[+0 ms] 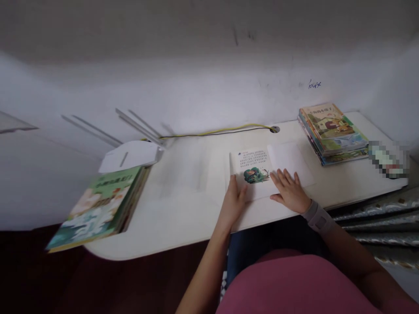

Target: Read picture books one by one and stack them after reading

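A picture book lies open near the front edge of the white table. Its left page carries printed text and a green drawing; the right page looks almost blank. My left hand holds the book's lower left edge, thumb on the page side, with some fingers hidden. On the book's right side, near the middle fold, my right hand rests flat with its fingers spread. That wrist wears a grey band.
A stack of picture books stands at the right back. More books lie at the left, overhanging the table, beside a white router with several antennas. A yellow cable runs along the wall to a round hole. The far-right object is pixelated.
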`<move>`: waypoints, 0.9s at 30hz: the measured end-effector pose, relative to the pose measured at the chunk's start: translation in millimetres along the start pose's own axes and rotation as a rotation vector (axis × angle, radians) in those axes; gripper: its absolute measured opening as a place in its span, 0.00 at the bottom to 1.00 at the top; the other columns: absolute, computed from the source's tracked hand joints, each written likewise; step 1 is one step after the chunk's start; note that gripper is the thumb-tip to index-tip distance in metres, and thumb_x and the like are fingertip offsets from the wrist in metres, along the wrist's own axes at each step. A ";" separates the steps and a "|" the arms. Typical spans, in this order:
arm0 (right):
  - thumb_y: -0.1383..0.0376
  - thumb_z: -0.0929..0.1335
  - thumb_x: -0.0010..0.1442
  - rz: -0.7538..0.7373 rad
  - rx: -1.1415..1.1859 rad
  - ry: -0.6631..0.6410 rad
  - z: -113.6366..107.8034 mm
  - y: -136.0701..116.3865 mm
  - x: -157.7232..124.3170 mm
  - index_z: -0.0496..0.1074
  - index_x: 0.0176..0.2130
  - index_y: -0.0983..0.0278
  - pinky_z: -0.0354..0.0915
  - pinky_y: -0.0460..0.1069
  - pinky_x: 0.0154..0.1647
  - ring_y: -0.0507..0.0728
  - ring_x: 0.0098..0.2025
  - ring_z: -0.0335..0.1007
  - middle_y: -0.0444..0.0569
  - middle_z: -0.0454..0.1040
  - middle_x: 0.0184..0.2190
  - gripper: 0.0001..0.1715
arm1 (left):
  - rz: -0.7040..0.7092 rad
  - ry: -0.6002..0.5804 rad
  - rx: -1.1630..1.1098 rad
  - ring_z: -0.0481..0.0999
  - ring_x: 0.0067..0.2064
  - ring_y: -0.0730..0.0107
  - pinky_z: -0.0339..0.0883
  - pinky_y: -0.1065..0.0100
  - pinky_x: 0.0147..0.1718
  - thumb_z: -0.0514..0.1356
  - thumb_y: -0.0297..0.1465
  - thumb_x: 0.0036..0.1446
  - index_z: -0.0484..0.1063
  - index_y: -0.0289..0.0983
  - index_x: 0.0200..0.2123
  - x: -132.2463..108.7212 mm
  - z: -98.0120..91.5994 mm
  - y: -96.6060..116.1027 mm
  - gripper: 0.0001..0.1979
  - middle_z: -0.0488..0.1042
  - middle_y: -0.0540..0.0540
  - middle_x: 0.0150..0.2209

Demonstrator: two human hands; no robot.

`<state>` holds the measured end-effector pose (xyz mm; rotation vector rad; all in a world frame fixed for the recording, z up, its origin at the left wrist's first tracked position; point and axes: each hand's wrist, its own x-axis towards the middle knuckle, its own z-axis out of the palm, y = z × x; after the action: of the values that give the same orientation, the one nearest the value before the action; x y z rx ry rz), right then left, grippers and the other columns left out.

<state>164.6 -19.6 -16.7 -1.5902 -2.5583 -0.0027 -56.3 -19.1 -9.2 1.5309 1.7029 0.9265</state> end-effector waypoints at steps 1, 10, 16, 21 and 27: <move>0.47 0.61 0.63 0.000 0.008 -0.001 1.0 0.5 -0.1 0.46 0.68 0.64 0.46 0.72 0.60 0.72 0.67 0.44 0.63 0.50 0.67 0.43 | -0.063 0.015 -0.101 0.59 0.64 0.53 0.55 0.52 0.61 0.55 0.41 0.59 0.57 0.32 0.62 2.2 -2.3 -2.1 0.31 0.58 0.33 0.64; 0.41 0.60 0.60 -0.020 0.012 0.011 6.6 -0.4 -0.7 0.51 0.66 0.68 0.43 0.74 0.61 0.74 0.67 0.44 0.67 0.49 0.66 0.48 | -0.405 -0.102 -0.794 0.78 0.47 0.59 0.72 0.56 0.47 0.54 0.35 0.57 0.74 0.34 0.37 24.6 -39.2 1.0 0.12 0.77 0.35 0.46; 0.41 0.61 0.59 0.022 0.101 -0.004 -1.2 -3.1 3.4 0.51 0.66 0.67 0.46 0.74 0.59 0.74 0.66 0.47 0.66 0.53 0.65 0.48 | -0.162 -0.323 -0.657 0.76 0.50 0.53 0.70 0.54 0.47 0.41 0.54 0.60 0.71 0.31 0.51 21.6 -11.6 36.0 0.36 0.77 0.35 0.46; 0.49 0.59 0.64 0.117 0.383 0.148 -0.2 2.3 4.3 0.60 0.62 0.69 0.53 0.69 0.60 0.69 0.62 0.57 0.65 0.65 0.59 0.36 | 0.282 -0.432 -0.277 0.69 0.57 0.55 0.61 0.53 0.57 0.38 0.54 0.62 0.65 0.35 0.59 14.5 20.9 64.6 0.37 0.71 0.37 0.56; 0.51 0.59 0.64 0.339 0.831 0.331 2.7 25.7 -17.3 0.69 0.53 0.68 0.66 0.59 0.54 0.64 0.55 0.68 0.61 0.75 0.50 0.29 | 0.485 -0.250 0.505 0.52 0.66 0.45 0.44 0.36 0.60 0.48 0.47 0.64 0.60 0.35 0.62 7.1 56.0 51.5 0.30 0.56 0.35 0.65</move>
<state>194.7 -23.4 -23.0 -1.4646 -1.6587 0.6694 17.4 -4.5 4.5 2.3562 1.4725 0.5034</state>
